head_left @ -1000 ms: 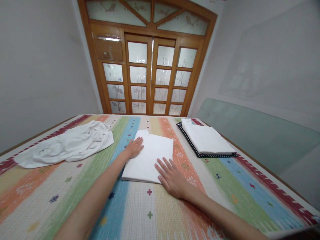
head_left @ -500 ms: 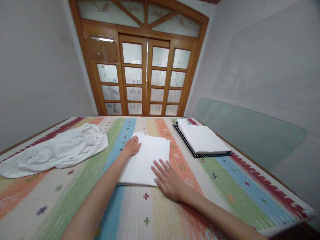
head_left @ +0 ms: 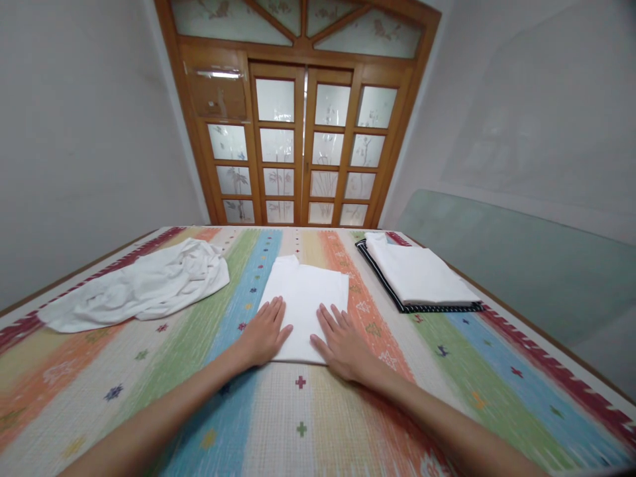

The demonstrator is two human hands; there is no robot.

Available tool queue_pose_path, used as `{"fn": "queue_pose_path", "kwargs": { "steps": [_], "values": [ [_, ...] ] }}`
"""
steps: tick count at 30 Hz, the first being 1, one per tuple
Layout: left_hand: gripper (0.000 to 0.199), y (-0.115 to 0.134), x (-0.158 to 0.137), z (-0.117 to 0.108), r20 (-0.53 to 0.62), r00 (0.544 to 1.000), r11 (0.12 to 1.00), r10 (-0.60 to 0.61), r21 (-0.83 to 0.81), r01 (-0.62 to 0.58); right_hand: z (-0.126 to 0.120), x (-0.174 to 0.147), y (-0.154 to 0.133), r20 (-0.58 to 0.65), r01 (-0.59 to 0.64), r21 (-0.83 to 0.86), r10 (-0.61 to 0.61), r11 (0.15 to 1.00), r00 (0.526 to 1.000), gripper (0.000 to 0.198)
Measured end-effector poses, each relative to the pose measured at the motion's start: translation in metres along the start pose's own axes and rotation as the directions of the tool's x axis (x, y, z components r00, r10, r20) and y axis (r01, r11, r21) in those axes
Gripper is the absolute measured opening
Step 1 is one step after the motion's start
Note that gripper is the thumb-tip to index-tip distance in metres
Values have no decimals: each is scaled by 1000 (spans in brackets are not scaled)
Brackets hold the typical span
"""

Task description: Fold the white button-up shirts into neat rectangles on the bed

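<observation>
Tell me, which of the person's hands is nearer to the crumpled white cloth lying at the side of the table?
Left. The left hand lies flat on the folded white cloth, on the side facing the crumpled white cloth. The right hand rests on the folded cloth's other near corner, farther away.

Crumpled white cloth; folded stack

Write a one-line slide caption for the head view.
Both hands, left hand and right hand, lie flat on a folded white cloth on a striped mat.
</observation>
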State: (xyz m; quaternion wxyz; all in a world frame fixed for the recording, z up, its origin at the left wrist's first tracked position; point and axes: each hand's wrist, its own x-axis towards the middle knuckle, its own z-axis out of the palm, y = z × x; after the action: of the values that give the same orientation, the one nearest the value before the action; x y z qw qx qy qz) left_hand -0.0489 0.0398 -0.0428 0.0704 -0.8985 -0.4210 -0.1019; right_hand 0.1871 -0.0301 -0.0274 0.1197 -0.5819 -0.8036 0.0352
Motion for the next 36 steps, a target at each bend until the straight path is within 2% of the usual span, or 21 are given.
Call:
{"fn": "queue_pose_path", "kwargs": {
  "steps": [3,9,19,24,30,36],
  "values": [
    [65,3,-18,-3,-13,1000,1000,25,-7,-25,0,17,5,8,-58,-6,58,998,998,80],
    [62,4,-44,-16,46,997,998,64,-31,-63,-2,37,27,20,-132,36,131,991,991,89],
    [56,-11,-84,-39,73,985,972,157,-187,-141,6,8,51,-15,-82,11,82,997,996,87],
    [56,-22,-87,-36,7,1000,980,3,-198,-2,11,4,60,-3,-70,-24,70,997,998,91],
    [52,-16,-84,-33,-51,985,974,-167,-161,157,13,7,61,37,-61,-25,62,998,997,96],
    [50,-12,-81,-25,-68,975,974,-211,-103,203,7,7,58,71,-94,5,93,996,993,99]
  ]
}}
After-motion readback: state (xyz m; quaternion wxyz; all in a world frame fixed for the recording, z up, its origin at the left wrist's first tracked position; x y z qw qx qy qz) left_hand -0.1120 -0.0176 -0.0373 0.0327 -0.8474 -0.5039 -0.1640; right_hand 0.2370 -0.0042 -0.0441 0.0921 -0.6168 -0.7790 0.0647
